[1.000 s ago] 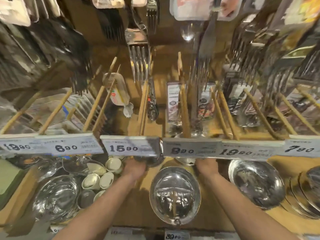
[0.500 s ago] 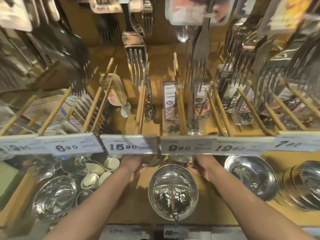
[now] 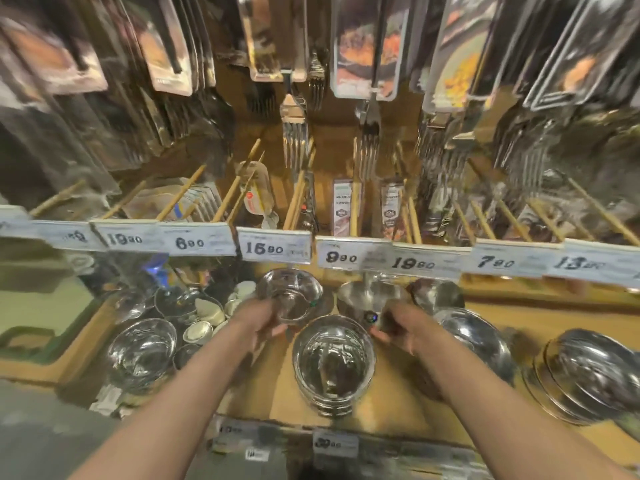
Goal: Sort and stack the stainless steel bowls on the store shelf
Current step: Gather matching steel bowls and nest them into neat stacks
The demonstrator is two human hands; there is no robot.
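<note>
A: What is each hand doing at this moment?

B: The left hand [image 3: 266,318] is gripping a small steel bowl [image 3: 290,294] by its near rim, fingers curled on it. The right hand [image 3: 398,325] is holding the near edge of a second bowl [image 3: 372,299], fingers clamped on it too. Both bowls are sitting toward the back of the shelf [image 3: 554,313], under the price tags [image 3: 277,249].

A: And the stack?

B: The front stack [image 3: 333,362] is sitting between the forearms, mouth up. I'd be comparing rims first, then lowering the matching bowl level and centred so it is nesting without scraping.

A: Risks?

B: Slippery steel; gripping the rims firmly is helping.
</note>
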